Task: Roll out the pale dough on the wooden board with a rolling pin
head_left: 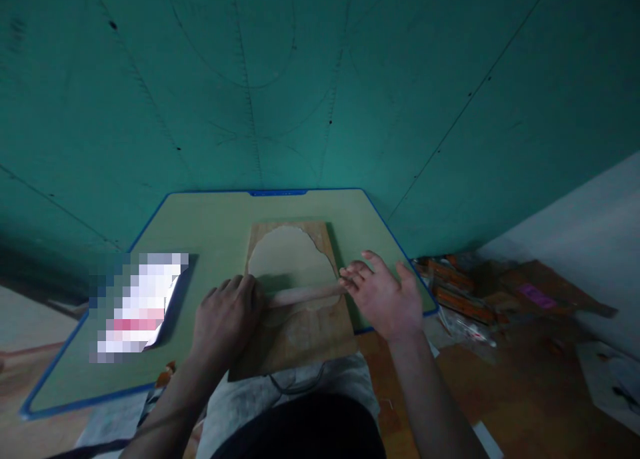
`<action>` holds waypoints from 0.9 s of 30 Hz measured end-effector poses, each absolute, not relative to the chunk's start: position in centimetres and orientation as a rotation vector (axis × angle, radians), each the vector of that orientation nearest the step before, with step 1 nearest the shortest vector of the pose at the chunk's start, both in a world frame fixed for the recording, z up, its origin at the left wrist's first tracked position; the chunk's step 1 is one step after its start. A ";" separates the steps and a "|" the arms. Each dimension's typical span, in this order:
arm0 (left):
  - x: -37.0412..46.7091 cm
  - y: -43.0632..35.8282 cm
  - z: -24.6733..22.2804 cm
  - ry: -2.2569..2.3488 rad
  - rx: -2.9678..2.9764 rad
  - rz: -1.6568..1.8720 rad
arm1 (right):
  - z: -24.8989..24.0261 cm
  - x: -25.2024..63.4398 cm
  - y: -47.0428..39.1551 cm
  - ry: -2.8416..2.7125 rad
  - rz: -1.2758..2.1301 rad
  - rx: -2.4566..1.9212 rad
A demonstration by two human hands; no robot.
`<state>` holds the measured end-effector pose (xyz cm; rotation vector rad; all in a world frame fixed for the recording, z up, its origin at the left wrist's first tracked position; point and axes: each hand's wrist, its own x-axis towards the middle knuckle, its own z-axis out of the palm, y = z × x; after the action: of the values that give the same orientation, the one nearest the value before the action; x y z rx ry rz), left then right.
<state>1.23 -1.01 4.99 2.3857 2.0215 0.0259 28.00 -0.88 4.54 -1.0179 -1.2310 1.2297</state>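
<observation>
A wide sheet of pale dough point(287, 256) lies flat on a wooden board point(300, 346), its far edge rounded and uneven. Across the near part of the dough rests a thin rolling pin point(303, 295). My left hand point(230, 312) is closed round the pin's left end, knuckles up, at the board's left edge. At the right end of the pin, my right hand point(383, 296) is turned partly palm up with its fingers spread, the fingertips next to the pin's end.
The board sits on a pale green table point(210, 219) with a blue rim. A blurred-out bright tablet-like object point(140, 306) lies at the left. Beyond the table stands a green wall point(300, 99). Cardboard point(535, 292) and wrapped items point(460, 299) lie on the floor at right.
</observation>
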 end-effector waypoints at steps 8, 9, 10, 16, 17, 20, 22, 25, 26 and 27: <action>1.3 -1.0 5.1 2.045 2.370 -0.010 | 4.2 28.2 -0.2 -1.170 1.250 -0.976; 1.3 -1.0 5.1 2.051 2.363 -0.012 | 3.9 28.4 0.0 -1.173 1.232 -0.965; 1.3 -1.0 5.1 2.052 2.362 -0.010 | 3.7 28.6 0.3 -1.181 1.206 -0.961; 1.3 -1.0 5.1 2.034 2.396 0.031 | 4.0 29.2 1.6 -1.156 1.143 -1.000; 1.4 -1.0 5.1 2.040 2.396 0.031 | 4.4 29.2 1.7 -1.150 1.160 -1.005; 1.5 -0.9 5.2 2.057 2.389 0.030 | 5.9 29.0 1.8 -1.210 1.223 -1.021; 1.6 -0.9 5.3 2.060 2.384 0.037 | 6.6 28.7 1.6 -1.244 1.267 -0.996; 1.6 -1.0 5.2 2.064 2.392 0.072 | 6.8 28.1 1.5 -1.194 1.299 -0.914; 1.6 -1.0 5.1 2.064 2.397 0.087 | 6.6 27.9 1.5 -1.166 1.283 -0.905; 1.5 -1.0 5.1 2.060 2.403 0.099 | 6.4 27.7 1.5 -1.149 1.250 -0.914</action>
<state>1.55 -1.01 5.06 2.4028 2.0600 0.0985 27.66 1.54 6.35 -0.9139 -1.1487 1.2504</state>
